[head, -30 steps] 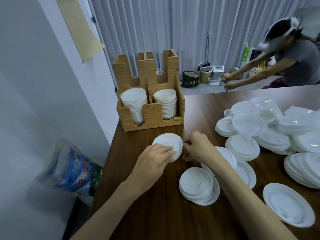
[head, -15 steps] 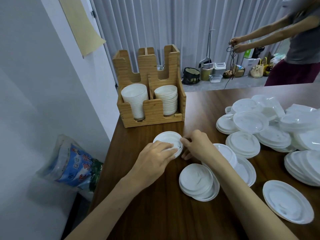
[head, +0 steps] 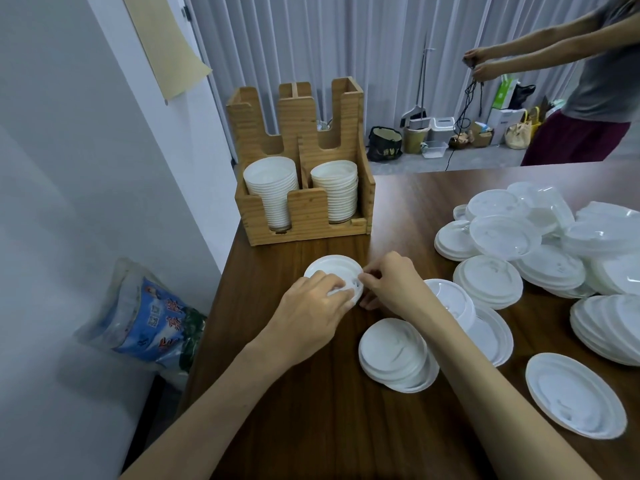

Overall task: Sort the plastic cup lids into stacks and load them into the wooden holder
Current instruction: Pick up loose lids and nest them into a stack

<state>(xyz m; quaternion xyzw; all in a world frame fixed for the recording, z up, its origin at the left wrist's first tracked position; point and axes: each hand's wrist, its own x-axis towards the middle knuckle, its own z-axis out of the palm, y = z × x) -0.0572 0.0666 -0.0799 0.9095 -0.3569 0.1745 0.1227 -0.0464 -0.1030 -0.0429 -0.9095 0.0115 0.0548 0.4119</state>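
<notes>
Head view: on the table, both hands work on a small stack of lids that lies flat just in front of the holder. The left hand lies over the stack's near edge with its fingers bent down onto the top and rim, holding it. The right hand meets the stack's right rim with thumb and fingertips drawn together in a pinch. How many lids are in this stack is hard to tell.

The holder's two front bays each hold a stack: the left column stands a little taller than the right column, and both have room above.

A second low stack sits near the right forearm, a single lid lies alone at the near right, and a big unsorted pile covers the far right of the table.

The step in hand looks like squaring up the small stack so its lids nest. The next move probably calls for a firm two-sided grip on the rims, a level lift, and a drop into whichever bay matches the lid size. Thin lids may slide apart if squeezed unevenly.

A bag lies on the floor at the left, and another person stands beyond the table.
</notes>
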